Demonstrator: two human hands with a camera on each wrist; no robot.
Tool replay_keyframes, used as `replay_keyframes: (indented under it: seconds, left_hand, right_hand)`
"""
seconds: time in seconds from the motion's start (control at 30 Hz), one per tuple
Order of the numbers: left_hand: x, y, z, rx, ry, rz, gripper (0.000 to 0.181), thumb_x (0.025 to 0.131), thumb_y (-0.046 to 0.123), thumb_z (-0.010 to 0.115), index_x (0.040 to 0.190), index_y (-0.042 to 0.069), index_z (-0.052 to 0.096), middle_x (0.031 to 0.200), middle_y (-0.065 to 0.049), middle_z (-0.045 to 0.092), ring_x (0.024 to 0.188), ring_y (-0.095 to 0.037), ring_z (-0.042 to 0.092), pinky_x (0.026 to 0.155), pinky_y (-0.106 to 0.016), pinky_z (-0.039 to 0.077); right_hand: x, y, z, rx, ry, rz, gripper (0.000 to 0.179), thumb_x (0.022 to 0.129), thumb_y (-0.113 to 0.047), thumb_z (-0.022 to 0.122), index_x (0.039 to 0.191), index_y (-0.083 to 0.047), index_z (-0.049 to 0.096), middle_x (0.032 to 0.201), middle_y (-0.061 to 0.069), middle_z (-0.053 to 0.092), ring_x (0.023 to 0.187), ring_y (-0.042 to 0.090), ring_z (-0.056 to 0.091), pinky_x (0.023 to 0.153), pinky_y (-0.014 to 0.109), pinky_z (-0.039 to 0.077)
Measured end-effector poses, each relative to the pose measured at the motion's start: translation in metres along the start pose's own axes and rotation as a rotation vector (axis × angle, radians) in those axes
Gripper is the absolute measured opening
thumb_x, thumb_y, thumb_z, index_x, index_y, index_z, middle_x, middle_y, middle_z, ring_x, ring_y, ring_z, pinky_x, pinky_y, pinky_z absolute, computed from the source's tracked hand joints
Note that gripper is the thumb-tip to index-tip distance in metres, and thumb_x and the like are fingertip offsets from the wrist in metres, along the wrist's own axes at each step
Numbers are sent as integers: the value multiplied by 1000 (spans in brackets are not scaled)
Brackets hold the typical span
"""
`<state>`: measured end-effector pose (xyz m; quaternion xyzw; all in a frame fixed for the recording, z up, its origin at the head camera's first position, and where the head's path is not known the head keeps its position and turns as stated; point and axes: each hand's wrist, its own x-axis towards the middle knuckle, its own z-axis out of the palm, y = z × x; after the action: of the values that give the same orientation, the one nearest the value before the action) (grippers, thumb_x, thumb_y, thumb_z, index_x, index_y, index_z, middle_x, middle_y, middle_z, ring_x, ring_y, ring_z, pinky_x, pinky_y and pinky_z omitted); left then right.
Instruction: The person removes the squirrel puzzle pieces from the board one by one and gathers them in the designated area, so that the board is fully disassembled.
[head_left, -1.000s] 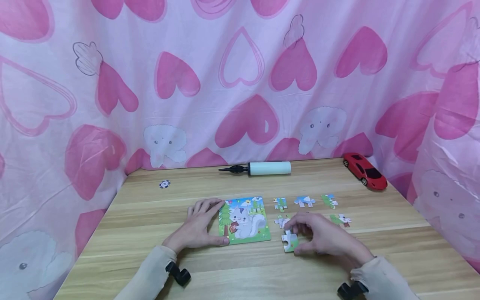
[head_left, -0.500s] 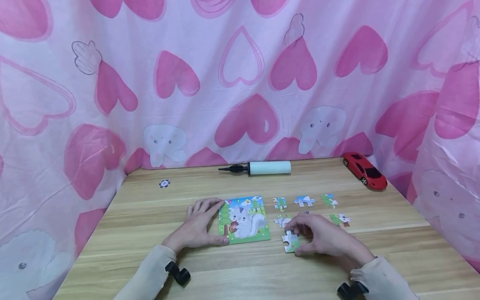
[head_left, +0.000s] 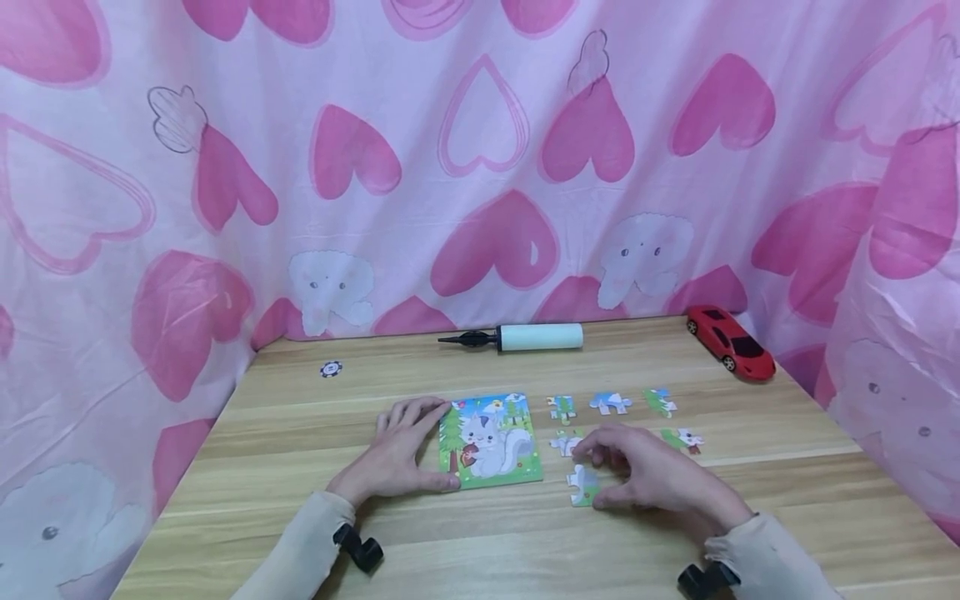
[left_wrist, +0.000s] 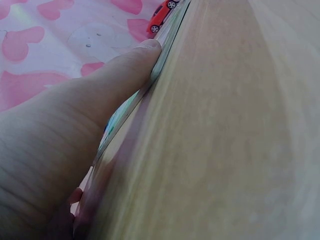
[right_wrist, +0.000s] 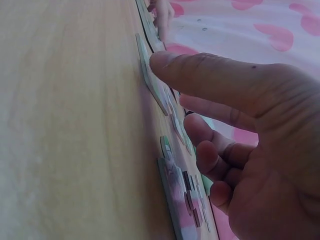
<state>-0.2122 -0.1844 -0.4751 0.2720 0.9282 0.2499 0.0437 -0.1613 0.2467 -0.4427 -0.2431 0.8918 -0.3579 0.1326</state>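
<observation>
A square squirrel puzzle board lies flat at the middle of the table. My left hand rests along its left side, thumb at the near corner and index finger at the far corner; the left wrist view shows the straight thumb against the board's edge. Just right of the board, my right hand has thumb and index finger at the right side of a grey and green puzzle piece. In the right wrist view its thumb touches that piece, the other fingers loosely curled.
Several loose puzzle pieces lie in rows beyond the right hand, one near its index finger. A hand pump lies at the back, a red toy car at back right, a round chip at left. A pink heart-print curtain surrounds the table.
The puzzle piece at the right hand has turned slightly and now sits straighter, with the fingers shifting a little along with it. The left hand and the board stay put.
</observation>
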Motion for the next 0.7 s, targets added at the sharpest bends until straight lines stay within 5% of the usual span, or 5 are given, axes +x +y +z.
replay_keyframes:
  seconds: [0.37, 0.7]
  left_hand:
    - [-4, -9, -1, 6, -3, -23, 128, 75, 87, 83, 176, 22, 37, 178, -1, 33, 160, -32, 25, 120, -61, 25]
    - [-5, -6, -7, -11, -1, 7, 126, 78, 82, 84, 176, 19, 36, 179, -4, 32, 159, -34, 26, 121, -64, 24]
  right_hand:
    - [6, 1, 7, -31, 82, -21, 46, 96, -41, 90, 136, -26, 73, 108, -3, 65, 95, 16, 58, 78, 28, 52]
    - [7, 1, 11, -126, 309, -111, 50, 98, -41, 88, 144, -26, 73, 122, -2, 64, 110, 21, 59, 90, 40, 54]
